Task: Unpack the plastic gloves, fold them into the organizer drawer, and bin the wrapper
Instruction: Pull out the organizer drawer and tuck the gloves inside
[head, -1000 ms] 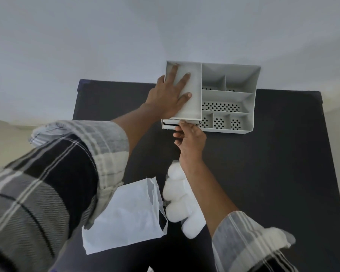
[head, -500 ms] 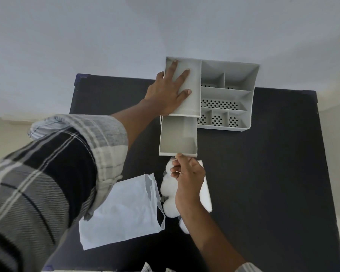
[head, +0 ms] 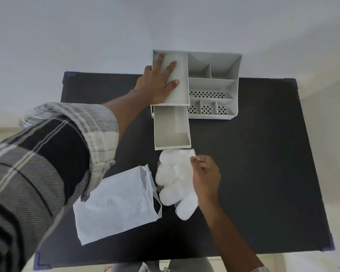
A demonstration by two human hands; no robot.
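We see our left hand (head: 159, 81) lying flat, fingers spread wide, on top of the organizer (head: 214, 85), holding nothing. Just below its palm the drawer (head: 172, 130) stands pulled out and empty. Our right hand (head: 204, 176) pinches the upper edge of the plastic gloves (head: 175, 179), which lie on the dark table (head: 263, 173) directly to its left, touching the drawer front. Further left of this hand lies the opened wrapper (head: 114, 205). We judge the unpacking done; folding, putting the gloves in and binning the wrapper remain.
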